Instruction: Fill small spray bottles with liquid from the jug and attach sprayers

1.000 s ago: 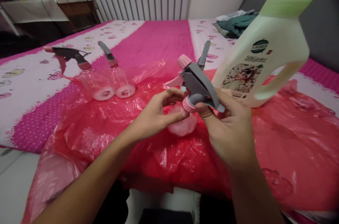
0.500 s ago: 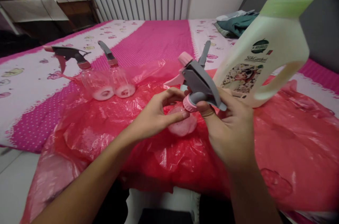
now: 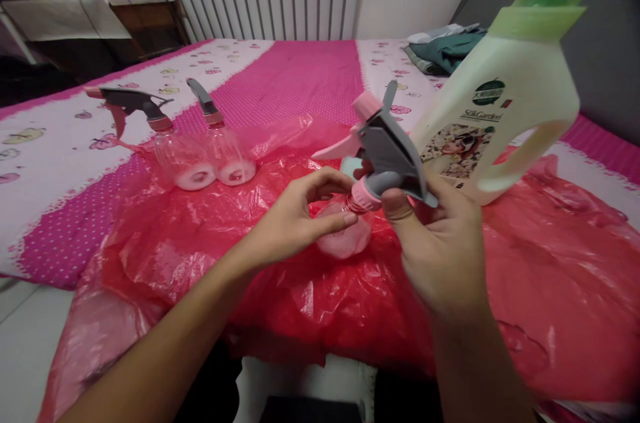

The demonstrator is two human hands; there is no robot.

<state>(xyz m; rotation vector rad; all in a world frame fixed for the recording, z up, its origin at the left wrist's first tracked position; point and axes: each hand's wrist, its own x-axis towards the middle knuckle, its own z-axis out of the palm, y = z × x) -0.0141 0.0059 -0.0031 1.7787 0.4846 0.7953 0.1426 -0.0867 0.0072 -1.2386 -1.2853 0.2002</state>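
My right hand (image 3: 440, 243) grips a grey and pink trigger spray head (image 3: 385, 153) by its pink collar, tilted up to the left. Just under that collar stands a small clear pink bottle (image 3: 345, 233) on the red plastic sheet (image 3: 280, 289). My left hand (image 3: 300, 213) is closed round the bottle's neck and shoulder. The spray head's collar sits at or just above the bottle's mouth; I cannot tell whether they touch.
A large pale green detergent jug (image 3: 510, 96) stands right behind my right hand. Two more clear bottles (image 3: 205, 159) lie at the left on the sheet, with spray heads (image 3: 133, 106) beyond them on the pink bedspread. Folded clothes (image 3: 445, 49) lie far back; a radiator lines the wall.
My right hand has lifted the spray head a little up and to the right, tilting it more. My left hand and the bottle have stayed put.
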